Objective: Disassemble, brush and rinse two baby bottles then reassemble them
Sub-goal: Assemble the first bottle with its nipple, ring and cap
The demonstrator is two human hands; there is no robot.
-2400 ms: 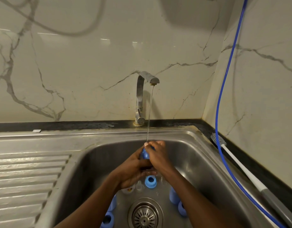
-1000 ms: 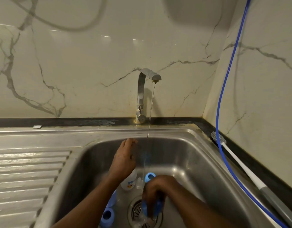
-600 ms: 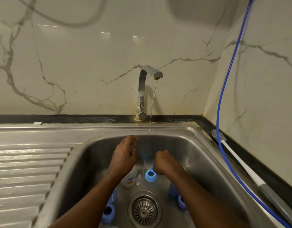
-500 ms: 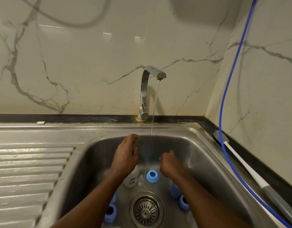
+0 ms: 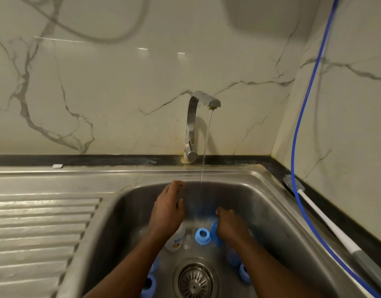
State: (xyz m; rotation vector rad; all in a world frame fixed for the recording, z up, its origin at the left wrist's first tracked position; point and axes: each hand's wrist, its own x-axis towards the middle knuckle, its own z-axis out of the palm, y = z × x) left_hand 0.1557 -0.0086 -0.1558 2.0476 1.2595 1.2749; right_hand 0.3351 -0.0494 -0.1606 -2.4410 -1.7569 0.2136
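Right hand (image 5: pixel 230 226) grips one blue cap (image 5: pixel 214 230).

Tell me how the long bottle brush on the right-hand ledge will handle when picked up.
The bottle brush looks long, thin and probably light. Its white shaft lies straight, so it is likely stiff. Its bristled head would probably flex. The blue hose crosses it, so it might snag.

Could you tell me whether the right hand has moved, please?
Yes: the right hand, holding a blue part, left the drain for the blue ring farther back.
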